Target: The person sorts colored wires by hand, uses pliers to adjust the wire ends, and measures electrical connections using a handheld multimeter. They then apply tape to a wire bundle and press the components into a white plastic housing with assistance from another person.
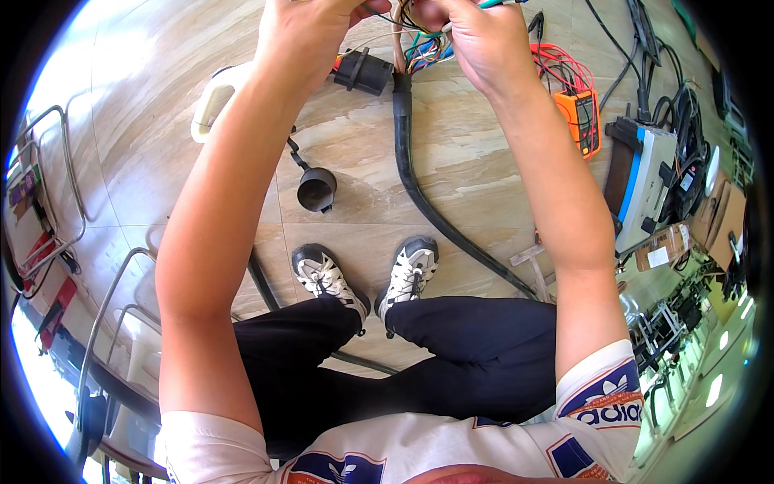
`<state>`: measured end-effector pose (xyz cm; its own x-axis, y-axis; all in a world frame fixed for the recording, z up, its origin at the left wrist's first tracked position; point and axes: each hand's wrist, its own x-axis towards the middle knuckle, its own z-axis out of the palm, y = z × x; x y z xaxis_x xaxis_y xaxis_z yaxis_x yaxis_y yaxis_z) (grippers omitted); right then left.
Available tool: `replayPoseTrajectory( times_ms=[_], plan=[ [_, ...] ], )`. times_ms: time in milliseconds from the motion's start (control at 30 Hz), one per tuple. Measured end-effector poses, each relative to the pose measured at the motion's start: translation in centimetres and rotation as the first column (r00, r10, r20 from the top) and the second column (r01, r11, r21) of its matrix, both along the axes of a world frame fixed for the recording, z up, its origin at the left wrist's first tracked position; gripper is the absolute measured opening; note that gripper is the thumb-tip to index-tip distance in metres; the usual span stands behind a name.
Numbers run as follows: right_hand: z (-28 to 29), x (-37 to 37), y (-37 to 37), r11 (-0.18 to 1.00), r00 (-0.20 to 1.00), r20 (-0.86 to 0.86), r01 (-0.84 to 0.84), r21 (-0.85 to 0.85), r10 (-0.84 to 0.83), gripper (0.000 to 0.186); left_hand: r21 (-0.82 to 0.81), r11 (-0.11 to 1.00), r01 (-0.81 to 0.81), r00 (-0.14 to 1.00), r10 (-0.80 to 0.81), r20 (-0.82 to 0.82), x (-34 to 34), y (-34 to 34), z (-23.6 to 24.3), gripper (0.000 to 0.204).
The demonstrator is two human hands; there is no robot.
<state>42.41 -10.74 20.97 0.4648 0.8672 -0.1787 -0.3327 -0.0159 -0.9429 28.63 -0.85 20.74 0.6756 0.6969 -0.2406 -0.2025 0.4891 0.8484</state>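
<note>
At the top edge of the head view, partly cut off, are my left hand and my right hand. Both are closed, fingers bent inward over thin coloured wires. These wires fan out of the stripped end of a thick black cable that curves down to the right. A slim green-and-white piece, its kind unclear, shows by my right thumb. Just below my left hand a black connector housing lies on its side. Further down is a round black cap on a strap, its hollow side up.
Right of my right forearm lie an orange multimeter and red test leads. Beyond it stands a grey box with a blue stripe, with black cables. A white object is partly behind my left forearm. Metal-framed chairs stand at left.
</note>
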Motion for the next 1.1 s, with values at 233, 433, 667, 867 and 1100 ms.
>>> replayPoseTrajectory(
  times_ms=[233, 433, 667, 867, 1100],
  plan=[
    [-0.5, -0.4, 0.2, 0.999, 0.999, -0.040, 0.018, 0.027, -0.017, 0.009, -0.043, 0.999, 0.023, 0.995, -0.019, 0.096, 0.1, 0.1, -0.4, 0.005],
    [-1.0, -1.0, 0.4, 0.995, 0.997, -0.052, 0.067, 0.074, -0.063, 0.008, -0.064, 0.998, -0.028, 0.996, 0.033, 0.086, 0.2, -0.1, -0.8, 0.005],
    [-0.7, -1.7, 0.7, 0.992, 0.994, -0.015, 0.112, 0.064, -0.111, 0.007, -0.138, 0.984, -0.113, 0.979, 0.134, 0.152, 1.0, -0.4, -1.0, 0.010],
    [-0.5, -2.1, 0.8, 0.992, 0.993, -0.004, 0.114, 0.049, -0.114, 0.007, -0.113, 0.990, -0.082, 0.980, 0.101, 0.170, 1.0, -0.2, -1.0, 0.009],
    [-0.7, -2.1, 0.8, 0.993, 0.996, -0.018, 0.087, 0.077, -0.086, 0.007, -0.137, 0.991, 0.005, 0.975, 0.025, 0.220, 0.9, 0.2, -1.6, 0.004]
  ],
)
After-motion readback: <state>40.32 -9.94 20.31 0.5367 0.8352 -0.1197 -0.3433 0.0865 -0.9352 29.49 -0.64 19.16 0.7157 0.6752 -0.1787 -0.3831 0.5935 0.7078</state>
